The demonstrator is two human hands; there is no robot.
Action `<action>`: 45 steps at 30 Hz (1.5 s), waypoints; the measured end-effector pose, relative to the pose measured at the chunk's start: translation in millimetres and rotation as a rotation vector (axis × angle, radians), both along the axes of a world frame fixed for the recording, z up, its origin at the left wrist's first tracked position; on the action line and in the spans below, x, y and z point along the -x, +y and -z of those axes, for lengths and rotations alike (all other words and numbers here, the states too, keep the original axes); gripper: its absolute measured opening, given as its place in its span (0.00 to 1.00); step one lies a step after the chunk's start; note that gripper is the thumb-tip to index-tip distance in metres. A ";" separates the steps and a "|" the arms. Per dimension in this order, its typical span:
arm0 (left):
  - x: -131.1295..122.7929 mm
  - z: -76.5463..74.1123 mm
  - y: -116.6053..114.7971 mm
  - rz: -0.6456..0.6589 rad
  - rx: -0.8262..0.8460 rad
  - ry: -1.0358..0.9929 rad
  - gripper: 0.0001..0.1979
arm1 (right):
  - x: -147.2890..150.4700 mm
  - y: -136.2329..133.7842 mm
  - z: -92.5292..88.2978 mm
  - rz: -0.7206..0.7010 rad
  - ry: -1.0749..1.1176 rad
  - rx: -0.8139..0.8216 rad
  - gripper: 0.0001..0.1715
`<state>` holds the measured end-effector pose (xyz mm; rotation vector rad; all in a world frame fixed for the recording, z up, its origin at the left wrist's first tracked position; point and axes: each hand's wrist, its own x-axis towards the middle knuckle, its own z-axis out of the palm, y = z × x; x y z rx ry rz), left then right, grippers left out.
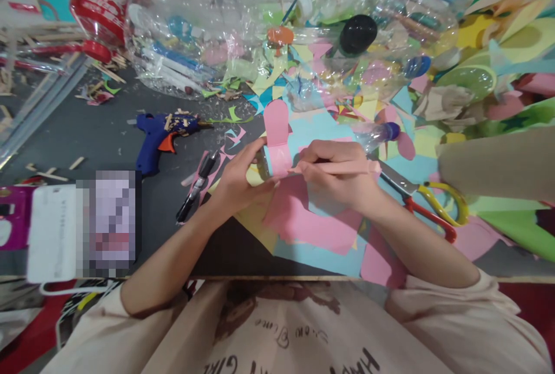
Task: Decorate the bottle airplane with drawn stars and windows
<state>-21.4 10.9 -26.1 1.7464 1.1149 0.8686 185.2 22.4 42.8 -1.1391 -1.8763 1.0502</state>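
My right hand (pixel 342 174) grips a light pink marker (pixel 347 167). Its tip points left and rests at the lower right edge of a small pink paper piece (pixel 280 157). That piece has a crease across it, and a rounded flap (pixel 276 122) stands out beyond the fold. My left hand (pixel 240 180) holds the piece from the left, with thumb and index finger on either side of it. Under both hands lie a larger pink sheet (pixel 321 232) and light blue paper (pixel 299 252). What lies directly beneath the small piece is partly hidden.
Yellow-and-red-handled scissors (pixel 442 203) lie right of my right forearm. A blue glue gun (pixel 151 140) and a black pen (pixel 199 186) lie to the left. Clear plastic bottles (pixel 234 10) and paper scraps fill the back. A phone (pixel 115 218) is at left.
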 end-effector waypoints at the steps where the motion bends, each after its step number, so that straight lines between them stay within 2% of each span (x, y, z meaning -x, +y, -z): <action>1: 0.4 0.5 0.1 0.001 -0.006 0.000 0.34 | 0.0 0.3 0.1 0.004 -0.003 -0.007 0.16; 5: 1.5 1.5 0.2 -0.002 0.006 0.005 0.34 | -0.5 2.0 -1.4 0.062 0.022 0.061 0.15; 10: 1.3 1.0 0.4 -0.001 0.000 0.002 0.33 | 0.6 3.0 -5.7 0.133 0.142 0.147 0.10; 15: 1.4 -0.8 0.5 0.003 -0.022 0.016 0.32 | 4.2 2.0 -5.3 0.148 0.159 0.142 0.06; 29: 1.6 -0.8 1.1 0.010 -0.014 0.025 0.32 | 3.9 0.2 -1.2 0.170 0.126 0.113 0.10; 45: -0.1 -0.7 1.3 0.012 -0.009 0.013 0.31 | 2.1 -0.9 0.9 0.115 0.097 0.078 0.11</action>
